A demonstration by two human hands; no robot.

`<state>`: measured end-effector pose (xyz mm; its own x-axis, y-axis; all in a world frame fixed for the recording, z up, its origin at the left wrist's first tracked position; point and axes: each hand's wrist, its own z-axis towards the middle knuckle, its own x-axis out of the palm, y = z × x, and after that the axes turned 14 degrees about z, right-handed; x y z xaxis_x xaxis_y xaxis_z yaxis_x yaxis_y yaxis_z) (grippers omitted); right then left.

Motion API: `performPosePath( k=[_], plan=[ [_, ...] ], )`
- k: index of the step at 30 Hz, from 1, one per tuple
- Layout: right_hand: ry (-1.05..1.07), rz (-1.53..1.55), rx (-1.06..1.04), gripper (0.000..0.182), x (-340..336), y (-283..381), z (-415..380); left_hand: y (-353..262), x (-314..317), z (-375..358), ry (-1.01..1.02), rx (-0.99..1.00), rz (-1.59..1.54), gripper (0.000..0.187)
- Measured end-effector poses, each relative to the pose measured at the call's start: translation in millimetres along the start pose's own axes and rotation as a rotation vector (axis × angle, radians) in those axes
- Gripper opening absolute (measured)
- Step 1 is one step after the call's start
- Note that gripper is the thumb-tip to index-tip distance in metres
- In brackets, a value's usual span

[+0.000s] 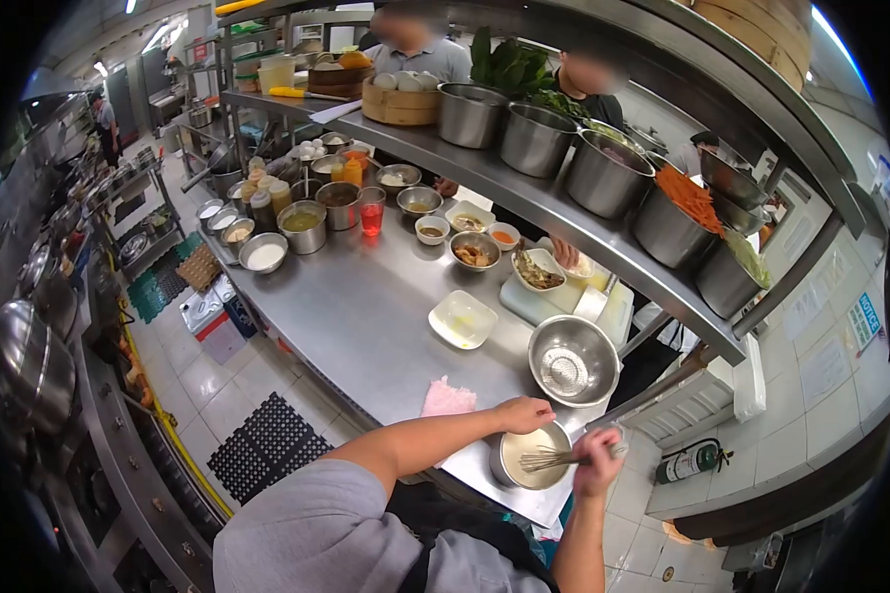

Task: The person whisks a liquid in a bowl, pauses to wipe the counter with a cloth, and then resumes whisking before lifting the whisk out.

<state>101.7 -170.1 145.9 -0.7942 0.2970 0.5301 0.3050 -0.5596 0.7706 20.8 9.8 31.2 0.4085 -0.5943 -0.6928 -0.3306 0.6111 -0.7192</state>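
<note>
A steel pot point(499, 465) of pale cream batter-like liquid stands at the near corner of the steel table. My left hand point(524, 415) is closed at the pot's far rim, its fingertips partly hidden. In my right hand point(596, 465), over the pot's right side, is a wire whisk point(549, 459), its handle gripped and its wires down at the liquid. Just beyond the pot sits a large steel bowl point(574, 361) with light glinting on its bottom. A pink cloth point(449, 396) lies left of my left hand.
A white square dish point(463, 319) with yellowish residue lies mid-table. Small food bowls, sauce bottles point(263, 211) and a red drink point(371, 211) stand farther back. An overhead shelf point(445, 153) carries steel containers. Other people work across the table, one hand point(565, 252) near a cutting board point(534, 298).
</note>
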Motion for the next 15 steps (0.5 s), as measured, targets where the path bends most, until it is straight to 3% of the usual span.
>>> performPosePath(
  k=[2, 4, 7, 10, 12, 14, 15],
  plan=[
    [0.126, -0.114, 0.102, 0.027, 4, -4, -20, 7, 10, 9, 0.093, 0.153, -0.030, 0.034],
    [0.196, -0.124, 0.089, 0.031, 3, -2, -23, 6, 7, 9, 0.101, 0.187, -0.029, 0.033],
    [-0.215, -0.268, -0.089, 0.031, -16, -1, -8, 9, 6, 4, 0.098, 0.199, -0.057, 0.034],
    [-0.247, -0.202, -0.246, 0.029, -14, -24, 5, 12, 12, 4, 0.063, 0.196, -0.056, 0.032],
    [-0.069, -0.087, -0.170, 0.027, -8, -38, -6, 13, 18, 2, -0.014, 0.111, -0.060, 0.032],
    [0.159, -0.214, -0.038, 0.026, -13, -26, -9, 14, 21, -1, -0.021, 0.116, -0.049, 0.031],
    [0.054, -0.197, 0.007, 0.027, -18, -19, -4, 14, 18, 0, -0.049, 0.121, -0.038, 0.031]
  ],
)
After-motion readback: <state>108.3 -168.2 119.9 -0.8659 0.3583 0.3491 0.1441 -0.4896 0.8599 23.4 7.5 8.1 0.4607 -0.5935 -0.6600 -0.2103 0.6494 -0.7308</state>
